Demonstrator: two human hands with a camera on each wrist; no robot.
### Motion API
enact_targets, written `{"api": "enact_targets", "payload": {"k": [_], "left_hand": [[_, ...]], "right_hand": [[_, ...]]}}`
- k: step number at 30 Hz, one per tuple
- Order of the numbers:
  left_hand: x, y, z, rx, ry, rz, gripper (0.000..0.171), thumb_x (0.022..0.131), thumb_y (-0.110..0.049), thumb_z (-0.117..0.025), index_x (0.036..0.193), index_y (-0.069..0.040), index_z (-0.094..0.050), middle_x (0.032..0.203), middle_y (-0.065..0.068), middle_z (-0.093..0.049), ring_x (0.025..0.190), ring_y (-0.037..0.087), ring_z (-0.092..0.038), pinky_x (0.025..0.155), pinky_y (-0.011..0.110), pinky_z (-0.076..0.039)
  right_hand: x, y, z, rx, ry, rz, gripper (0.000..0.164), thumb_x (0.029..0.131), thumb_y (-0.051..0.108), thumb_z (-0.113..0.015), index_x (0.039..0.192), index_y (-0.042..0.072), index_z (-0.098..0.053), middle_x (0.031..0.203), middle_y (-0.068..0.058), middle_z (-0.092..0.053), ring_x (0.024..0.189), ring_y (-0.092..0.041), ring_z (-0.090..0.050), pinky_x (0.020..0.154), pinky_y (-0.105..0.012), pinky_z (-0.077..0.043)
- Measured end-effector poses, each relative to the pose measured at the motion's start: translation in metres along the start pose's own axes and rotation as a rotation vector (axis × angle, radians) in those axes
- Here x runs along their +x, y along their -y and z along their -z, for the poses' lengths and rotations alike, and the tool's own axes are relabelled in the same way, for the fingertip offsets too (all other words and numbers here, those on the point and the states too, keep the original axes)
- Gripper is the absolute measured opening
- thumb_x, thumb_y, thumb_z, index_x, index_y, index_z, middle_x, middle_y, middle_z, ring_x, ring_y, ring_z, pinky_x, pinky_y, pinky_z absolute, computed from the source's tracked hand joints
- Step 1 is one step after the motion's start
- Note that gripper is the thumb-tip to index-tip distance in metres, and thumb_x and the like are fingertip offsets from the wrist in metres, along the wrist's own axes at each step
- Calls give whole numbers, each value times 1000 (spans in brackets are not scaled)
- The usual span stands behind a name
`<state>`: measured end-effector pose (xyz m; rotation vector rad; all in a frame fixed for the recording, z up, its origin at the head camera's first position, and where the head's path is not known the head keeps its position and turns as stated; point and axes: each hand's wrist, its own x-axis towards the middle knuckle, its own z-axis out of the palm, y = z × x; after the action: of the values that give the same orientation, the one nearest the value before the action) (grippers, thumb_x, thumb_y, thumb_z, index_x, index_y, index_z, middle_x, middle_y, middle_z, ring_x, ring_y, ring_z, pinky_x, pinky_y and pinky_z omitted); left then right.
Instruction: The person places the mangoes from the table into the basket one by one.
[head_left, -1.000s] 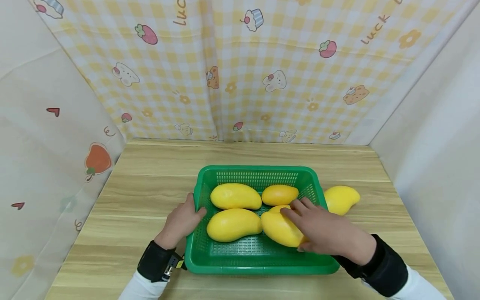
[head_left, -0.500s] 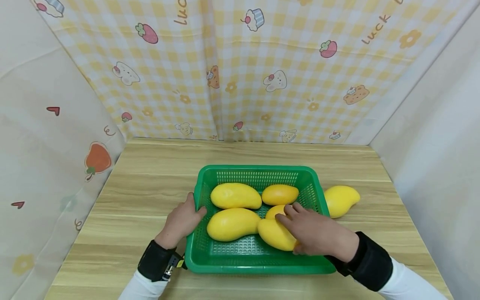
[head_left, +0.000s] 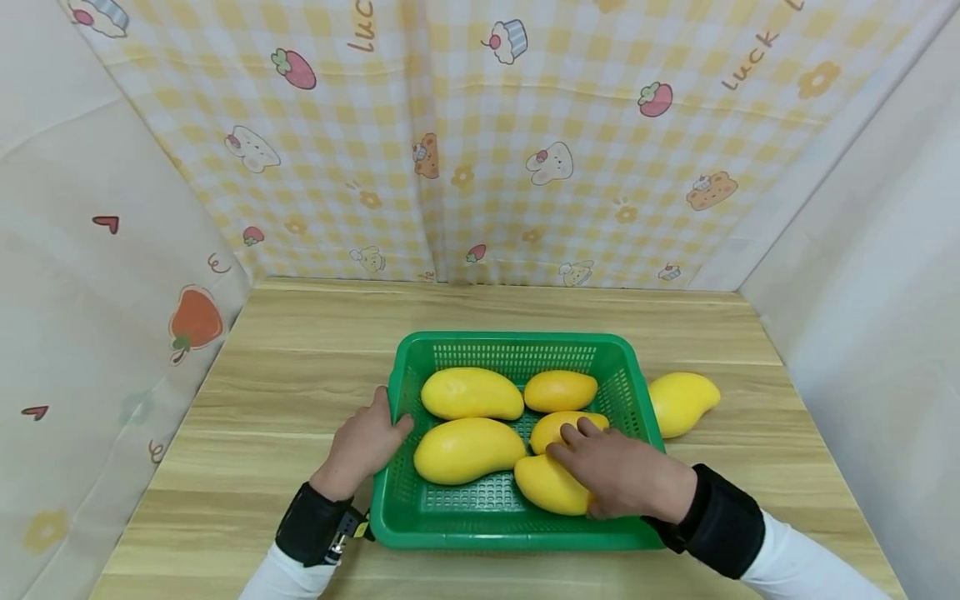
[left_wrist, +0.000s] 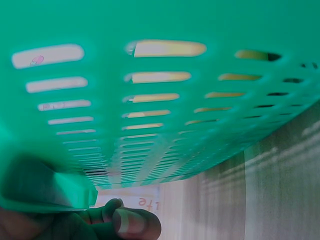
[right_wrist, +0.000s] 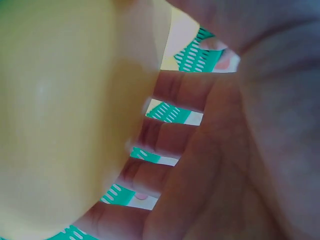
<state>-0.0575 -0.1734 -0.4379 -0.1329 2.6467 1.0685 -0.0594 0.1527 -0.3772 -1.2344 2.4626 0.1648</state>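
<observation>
A green plastic basket (head_left: 517,540) stands on the wooden table, and my left hand (head_left: 365,442) grips its left rim. The left wrist view has the slotted basket wall (left_wrist: 200,20) close up, with curled fingers (left_wrist: 137,223) under the rim. Inside the basket's front right part, my right hand (head_left: 618,471) holds a yellow mango (head_left: 547,485) from its right side. The right wrist view shows fingers (right_wrist: 165,135) curved round this mango (right_wrist: 65,110). Behind it lies another mango (head_left: 555,427), partly covered by my fingertips.
To the left in the basket lie two larger mangoes, a front one (head_left: 468,451) and a back one (head_left: 472,393). A small orange-yellow mango (head_left: 560,391) is at the back right. Outside, one mango (head_left: 681,402) rests against the right wall. A checked cloth (head_left: 495,208) hangs behind the table (head_left: 322,333).
My right hand has brought its mango slightly left, down and toward the front of the basket, uncovering more of the mango behind. My left hand stays on the rim.
</observation>
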Motion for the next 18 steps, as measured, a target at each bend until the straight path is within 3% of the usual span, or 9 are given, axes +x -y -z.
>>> {"api": "enact_targets", "payload": {"k": [18], "left_hand": [[3, 2, -1, 15, -14, 6, 44, 93, -22, -49, 124, 7, -37, 63, 8, -55, 43, 17, -55, 39, 31, -45]], "right_hand": [[2, 2, -9, 53, 46, -46, 66, 65, 23, -88, 122, 14, -56, 105, -3, -44, 89, -19, -42, 61, -30, -43]]}}
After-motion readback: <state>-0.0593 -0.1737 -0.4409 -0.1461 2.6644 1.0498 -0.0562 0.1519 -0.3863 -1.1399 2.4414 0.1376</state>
